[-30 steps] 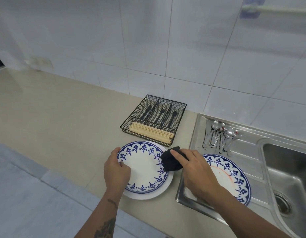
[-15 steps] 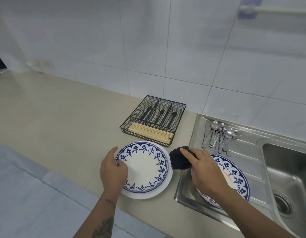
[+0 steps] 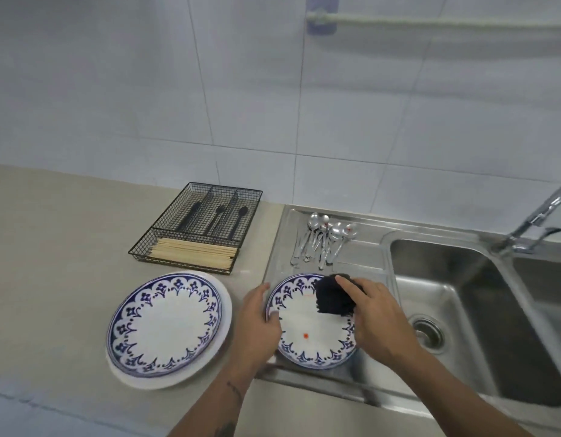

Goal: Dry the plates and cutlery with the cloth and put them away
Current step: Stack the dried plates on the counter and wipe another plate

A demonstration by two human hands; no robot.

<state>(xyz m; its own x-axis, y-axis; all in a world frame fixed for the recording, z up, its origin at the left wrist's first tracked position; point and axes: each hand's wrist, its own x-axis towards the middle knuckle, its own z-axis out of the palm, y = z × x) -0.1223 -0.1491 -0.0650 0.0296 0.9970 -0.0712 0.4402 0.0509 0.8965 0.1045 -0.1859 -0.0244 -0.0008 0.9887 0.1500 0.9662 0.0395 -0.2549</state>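
A blue-and-white patterned plate (image 3: 314, 339) lies on the steel draining board (image 3: 361, 257) beside the sink. My left hand (image 3: 257, 323) grips its left rim, thumb on top. My right hand (image 3: 372, 313) holds a black cloth (image 3: 331, 298) and presses it onto the far side of that plate. A second patterned plate (image 3: 165, 320) sits stacked on a plain white plate (image 3: 224, 310) on the counter to the left. Several steel spoons (image 3: 323, 241) lie at the back of the draining board.
A black wire cutlery tray (image 3: 199, 227) stands behind the stacked plates, holding black cutlery and wooden chopsticks (image 3: 194, 255). The sink basin (image 3: 462, 310) with its tap (image 3: 537, 219) is on the right. A towel rail (image 3: 430, 23) is fixed to the tiled wall.
My left hand left the counter plate and took the rim of the plate on the draining board. My right hand carried the cloth right, onto that plate. The camera view shifted right.
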